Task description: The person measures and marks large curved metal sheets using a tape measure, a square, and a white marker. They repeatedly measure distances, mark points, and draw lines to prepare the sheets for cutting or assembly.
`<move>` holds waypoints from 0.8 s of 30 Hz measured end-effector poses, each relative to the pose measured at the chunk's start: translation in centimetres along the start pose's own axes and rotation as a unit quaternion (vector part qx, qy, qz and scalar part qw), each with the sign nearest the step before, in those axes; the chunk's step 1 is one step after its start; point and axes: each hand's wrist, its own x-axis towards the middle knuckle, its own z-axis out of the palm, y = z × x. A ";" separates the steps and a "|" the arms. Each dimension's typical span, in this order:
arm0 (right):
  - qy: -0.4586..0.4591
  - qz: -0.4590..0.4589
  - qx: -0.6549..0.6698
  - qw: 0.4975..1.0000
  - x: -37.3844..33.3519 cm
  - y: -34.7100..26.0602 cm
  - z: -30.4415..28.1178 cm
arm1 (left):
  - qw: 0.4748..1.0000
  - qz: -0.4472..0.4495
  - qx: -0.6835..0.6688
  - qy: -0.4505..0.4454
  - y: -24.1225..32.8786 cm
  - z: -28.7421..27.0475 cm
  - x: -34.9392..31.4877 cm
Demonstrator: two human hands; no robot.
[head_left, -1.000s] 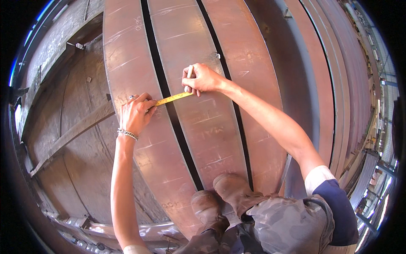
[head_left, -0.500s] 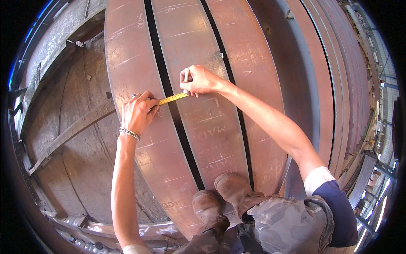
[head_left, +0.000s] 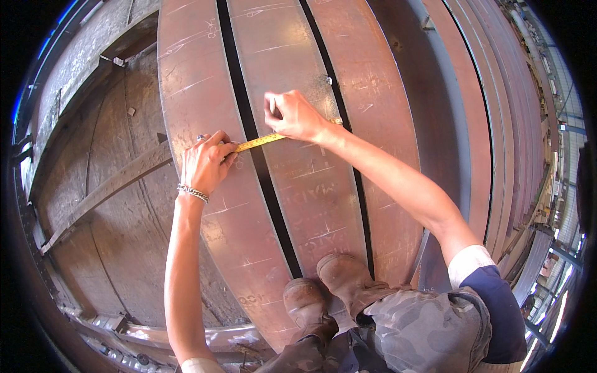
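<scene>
A yellow tape measure blade (head_left: 261, 141) lies slantwise across the left and middle steel plates, bridging the dark gap between them. My left hand (head_left: 205, 163), with a ring and a chain bracelet, pinches the blade at its left end over the left plate (head_left: 233, 214). Above the middle plate (head_left: 280, 59) is my right hand (head_left: 295, 117), its fingers curled and slightly blurred. The white chalk-like stick it held is now mostly hidden in the fingers. The blade passes under this hand, and its far end shows just beyond the wrist.
The right plate (head_left: 373, 93) lies across a second dark gap. White marks cover all three plates. My brown boots (head_left: 339, 273) stand on the plates' near part. Stacked steel (head_left: 497, 112) lines the right; a rusty bar (head_left: 112, 189) crosses the lower surface at left.
My right hand has shifted slightly, tilting the white stick out of plain sight. More of the blade now shows beyond the right wrist. My left hand keeps its pinch.
</scene>
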 end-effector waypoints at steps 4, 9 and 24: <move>0.152 -0.146 -0.041 0.977 0.2 -0.6 -0.3 | 1.000 0.004 -0.002 0.005 -0.1 0.0 0.1; 0.161 -0.050 0.021 0.985 -0.4 -1.3 -2.0 | 1.000 0.010 -0.003 0.016 -0.2 0.2 0.0; 0.156 -0.012 0.174 0.972 -2.4 -5.9 -3.6 | 0.996 -0.023 0.017 0.083 -5.3 -5.1 -8.9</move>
